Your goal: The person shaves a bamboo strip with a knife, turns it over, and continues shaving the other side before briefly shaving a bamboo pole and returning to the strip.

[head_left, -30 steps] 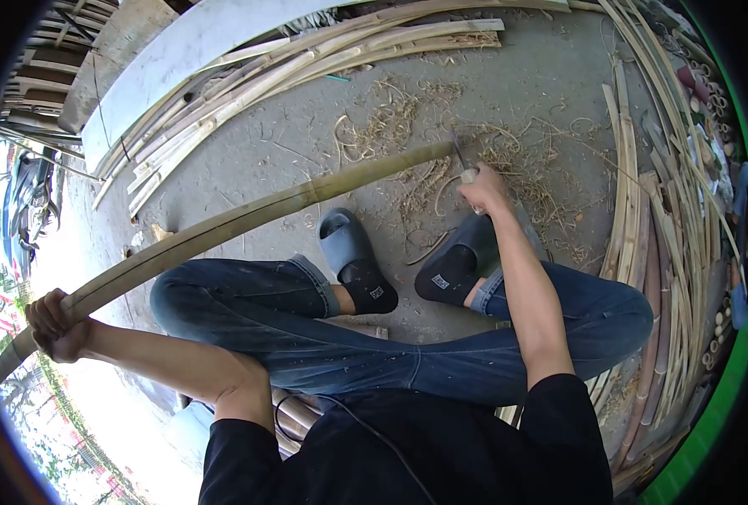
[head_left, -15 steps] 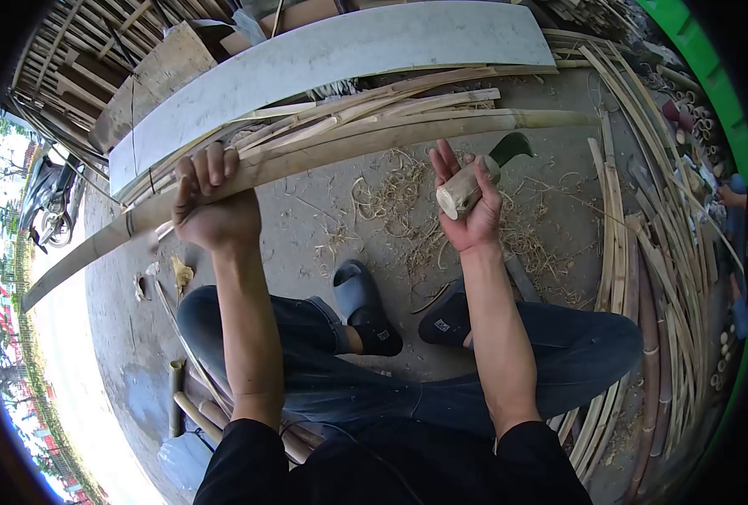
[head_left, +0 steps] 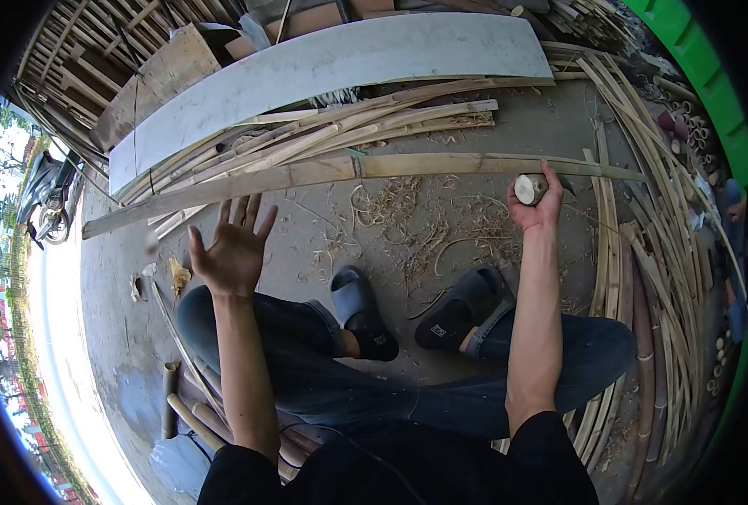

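A long split bamboo strip [head_left: 307, 173] stretches across the view in front of me, from far left to the bamboo pile at right. My left hand [head_left: 234, 259] is open just below its left part, palm showing, fingers spread and fingertips near the strip's lower edge. In my right hand [head_left: 540, 215] is a knife with a thick round wooden handle [head_left: 526, 190], its pale cut end facing me. The handle overlaps the strip's lower edge; most of the dark blade is hidden behind the hand.
Several bamboo strips [head_left: 366, 119] lie beyond the long one, beside a pale board [head_left: 332, 71]. Curly shavings [head_left: 408, 210] litter the concrete around my slippers [head_left: 353, 295]. More strips [head_left: 677, 278] are heaped at right, near a green wall [head_left: 694, 59]. A motorbike [head_left: 50, 198] stands far left.
My left hand has let go of the bamboo strip and opened. The strip has shifted right and its left end has risen in view. My right hand has moved right with the knife.
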The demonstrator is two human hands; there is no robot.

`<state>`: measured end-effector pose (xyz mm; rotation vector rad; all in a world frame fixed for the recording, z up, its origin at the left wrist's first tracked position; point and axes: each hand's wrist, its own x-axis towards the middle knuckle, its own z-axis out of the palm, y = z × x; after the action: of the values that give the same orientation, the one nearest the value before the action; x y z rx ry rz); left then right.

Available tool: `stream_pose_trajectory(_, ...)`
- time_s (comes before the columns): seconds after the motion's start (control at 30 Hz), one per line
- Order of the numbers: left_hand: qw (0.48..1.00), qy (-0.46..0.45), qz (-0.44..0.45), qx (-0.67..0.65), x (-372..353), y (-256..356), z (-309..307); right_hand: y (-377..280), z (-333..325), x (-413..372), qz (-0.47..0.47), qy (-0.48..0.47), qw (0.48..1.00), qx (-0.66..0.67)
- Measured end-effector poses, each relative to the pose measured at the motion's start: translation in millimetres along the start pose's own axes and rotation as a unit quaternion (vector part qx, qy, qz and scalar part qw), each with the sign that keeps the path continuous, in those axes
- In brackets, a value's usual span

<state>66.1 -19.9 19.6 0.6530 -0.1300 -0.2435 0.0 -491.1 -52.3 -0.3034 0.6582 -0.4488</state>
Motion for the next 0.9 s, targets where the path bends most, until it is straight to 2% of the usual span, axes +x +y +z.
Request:
stream_pose_trajectory(0.03,0.993,0.067,0.033,-0.094,3,16,4,-5,-8,2,-0.001,0.006,1.0,0.0)
stream_pose_trajectory(0.07,0.985,0.089,0.088,-0.12,7,28,9,-10,-11,4,0.01,0.008,1.0,-0.01)
stream_pose_trajectory(0.13,0.976,0.145,0.082,-0.142,17,51,9,-15,-12,12,0.023,0.003,0.999,-0.033)
stream_pose_trajectory(0.27,0.975,0.137,0.093,-0.148,47,45,-24,-11,-33,43,-0.017,0.004,0.993,-0.121)
stream_pose_trajectory(0.33,0.967,0.06,0.13,-0.208,58,38,-33,-7,-52,53,0.02,0.035,0.984,-0.173)
stream_pose_trajectory(0.37,0.955,0.145,0.164,-0.2,62,30,-31,-6,-62,47,0.017,0.041,0.984,-0.173)
stream_pose_trajectory(0.4,0.948,0.197,0.158,-0.195,63,24,-37,-2,-73,38,0.048,0.069,0.975,-0.208)
stream_pose_trajectory(0.47,0.904,0.364,0.165,-0.148,64,6,-36,7,-90,19,0.079,0.099,0.961,-0.247)
stream_pose_trajectory(0.53,0.893,0.397,0.167,-0.131,61,-9,-39,16,-103,-7,0.085,0.127,0.951,-0.269)
stream_pose_trajectory(0.6,0.879,0.431,0.169,-0.113,56,-19,-44,27,-100,-25,0.064,0.14,0.937,-0.313)
stream_pose_trajectory(0.67,0.879,0.44,0.181,0.033,61,-20,-40,39,-103,-21,-0.086,0.103,0.916,-0.377)
stream_pose_trajectory(0.7,0.872,0.452,0.184,0.039,61,-21,-35,40,-99,-21,-0.184,0.044,0.875,-0.446)
stream_pose_trajectory(0.73,0.872,0.452,0.183,0.039,60,-21,-31,37,-92,-20,-0.185,0.045,0.875,-0.446)
stream_pose_trajectory(0.8,0.87,0.449,0.183,0.086,61,-22,-26,30,-73,-12,-0.224,0.076,0.828,-0.508)
stream_pose_trajectory(0.83,0.87,0.45,0.184,0.084,62,-22,-27,27,-68,-7,-0.225,0.073,0.827,-0.509)
stream_pose_trajectory(0.9,0.871,0.45,0.167,0.104,59,-24,-30,24,-60,-2,-0.219,0.052,0.866,-0.446)
